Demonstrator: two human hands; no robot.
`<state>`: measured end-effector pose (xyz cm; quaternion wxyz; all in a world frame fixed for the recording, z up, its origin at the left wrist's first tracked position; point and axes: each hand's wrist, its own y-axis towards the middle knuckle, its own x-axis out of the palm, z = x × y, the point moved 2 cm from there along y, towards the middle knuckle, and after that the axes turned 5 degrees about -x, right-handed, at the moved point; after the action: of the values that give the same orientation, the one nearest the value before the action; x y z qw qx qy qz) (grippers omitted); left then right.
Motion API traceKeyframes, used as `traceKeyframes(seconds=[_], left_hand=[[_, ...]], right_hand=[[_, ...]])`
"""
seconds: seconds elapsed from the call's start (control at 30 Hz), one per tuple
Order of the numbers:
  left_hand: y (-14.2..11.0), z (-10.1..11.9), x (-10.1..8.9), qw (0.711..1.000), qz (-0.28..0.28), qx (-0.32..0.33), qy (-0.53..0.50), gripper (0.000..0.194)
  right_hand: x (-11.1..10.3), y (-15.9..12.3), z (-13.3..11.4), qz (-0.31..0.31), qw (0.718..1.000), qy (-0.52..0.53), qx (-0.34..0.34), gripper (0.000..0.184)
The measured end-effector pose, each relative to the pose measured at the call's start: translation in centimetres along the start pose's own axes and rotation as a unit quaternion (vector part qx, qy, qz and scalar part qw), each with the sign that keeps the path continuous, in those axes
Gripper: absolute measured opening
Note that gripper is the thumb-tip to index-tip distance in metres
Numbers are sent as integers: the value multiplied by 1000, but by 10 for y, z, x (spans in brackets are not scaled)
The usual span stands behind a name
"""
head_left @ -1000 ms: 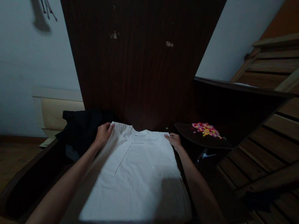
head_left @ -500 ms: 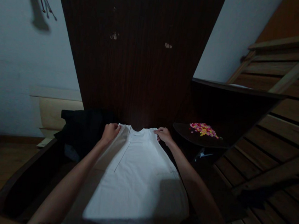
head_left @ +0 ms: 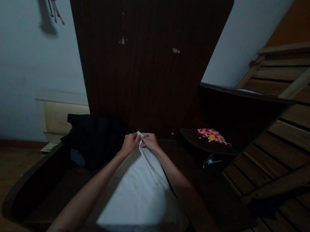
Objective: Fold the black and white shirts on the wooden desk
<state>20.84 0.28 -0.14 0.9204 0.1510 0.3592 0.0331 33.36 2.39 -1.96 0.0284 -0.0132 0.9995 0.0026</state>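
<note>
A white garment, seemingly a sleeveless shirt (head_left: 138, 191), hangs down toward me with its top edge bunched. My left hand (head_left: 130, 143) pinches the gathered top from the left. Close against it, my right hand (head_left: 150, 142) grips the same top from the right, so the two hands almost touch. From the right hand a fold runs down the cloth. The neck opening is hidden in the bunched fabric.
A dark heap of cloth (head_left: 94, 139) lies to the left. Pink and yellow pieces (head_left: 212, 135) cover a small dark shelf (head_left: 194, 138) at right. Behind stands a dark wood panel (head_left: 145, 78). Wooden slats (head_left: 302, 139) line the right side; a curved dark edge (head_left: 16, 193) borders the left.
My hands have come together from the shirt's two shoulders to the middle. The spread shirt top is now folded and bunched between them.
</note>
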Motion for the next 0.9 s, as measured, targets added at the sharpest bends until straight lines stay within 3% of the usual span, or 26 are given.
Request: traceKeyframes(seconds=[0.23, 0.53, 0.9], left_hand=[[-7, -1, 1, 997, 1, -23, -72, 27], [-9, -6, 4, 987, 4, -39, -153, 28], [-14, 4, 1, 992, 35, -23, -118, 31]], right_hand=[[-6, -9, -8, -22, 998, 60, 12, 20], [-12, -12, -7, -17, 997, 50, -53, 18], [-11, -9, -6, 30, 998, 7, -48, 24]])
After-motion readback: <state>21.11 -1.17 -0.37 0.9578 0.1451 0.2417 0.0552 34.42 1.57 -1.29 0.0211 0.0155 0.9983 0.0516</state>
